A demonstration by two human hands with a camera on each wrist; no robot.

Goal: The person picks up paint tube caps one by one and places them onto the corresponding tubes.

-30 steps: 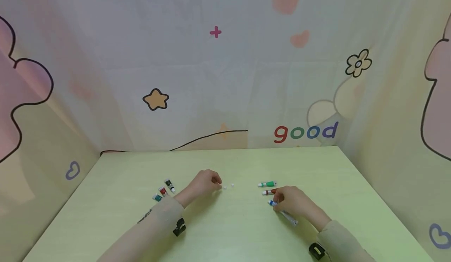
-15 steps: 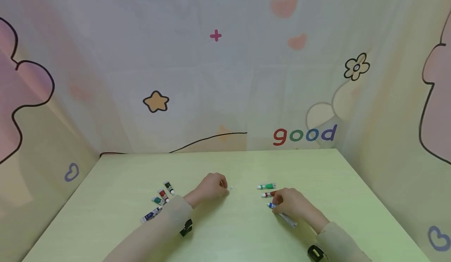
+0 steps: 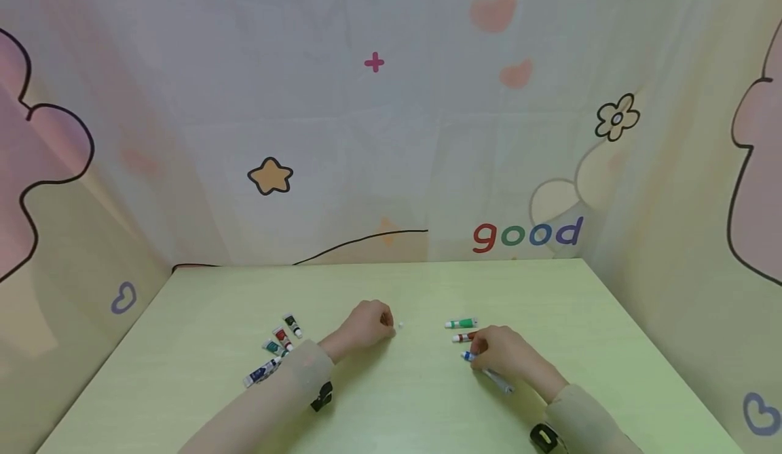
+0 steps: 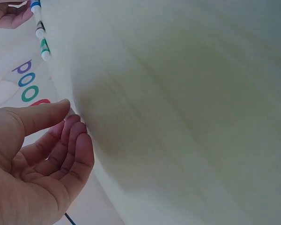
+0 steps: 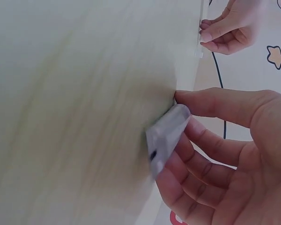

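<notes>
In the head view my left hand [image 3: 366,324] is low over the middle of the table, thumb and fingertips pinching a small white piece [image 4: 70,112], mostly hidden by the fingers. A second small white piece [image 3: 401,325] lies just right of its fingertips. My right hand [image 3: 502,349] holds a blue-banded paint tube [image 3: 499,381] between thumb and fingers; the blue and white cap end points away to the left. The tube's flat silver end [image 5: 167,136] shows in the right wrist view. Just beyond that hand lie a red paint tube [image 3: 463,337], partly covered, and a green one [image 3: 461,323].
Left of my left forearm lie several more paint tubes: a black one [image 3: 292,325], a red one [image 3: 282,336], a teal one [image 3: 272,347] and a dark blue one [image 3: 261,371], partly behind the sleeve. A printed cloth [image 3: 342,135] closes off the table's [image 3: 391,406] back and sides.
My left hand has moved right to the small white pieces, and one of them is now between its fingertips. The right hand has stayed nearly in place with the blue-banded tube.
</notes>
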